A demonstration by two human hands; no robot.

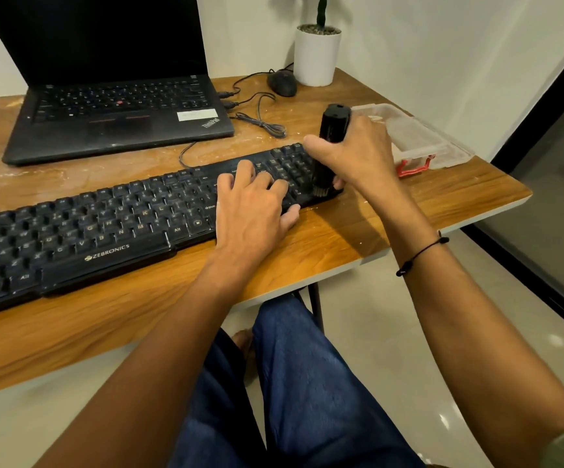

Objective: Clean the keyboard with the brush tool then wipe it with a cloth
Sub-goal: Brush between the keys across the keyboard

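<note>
Right hand wrapped round the black brush tool, held upright, bristles down on the far right keys of the keyboard. Left hand lies flat, fingers spread on the keys beside it, likely pinning the board against the brush strokes. Keyboard sits slantwise on the wooden table, left end cut off by the frame. Bristle tips blurred; no cloth visible.
</note>
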